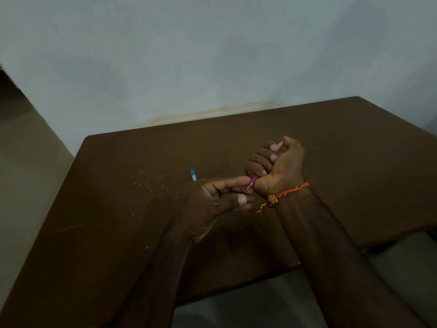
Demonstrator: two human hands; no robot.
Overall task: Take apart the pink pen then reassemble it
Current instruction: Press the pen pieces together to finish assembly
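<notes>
My right hand (pixel 281 165) is a closed fist around the barrel of the pink pen (pixel 252 181). The pen's pale top end pokes out above the fist and its tip end sticks out below. My left hand (pixel 220 197) pinches that lower tip end between thumb and forefinger. Most of the pen is hidden inside the fist. Both hands hover just above the brown table (pixel 142 209), near its middle.
A small teal pen or pen part (pixel 193 175) lies on the table just behind my left hand. Pale specks and scratches dot the tabletop at left. A pale wall stands behind the table. An orange thread band (pixel 286 194) circles my right wrist.
</notes>
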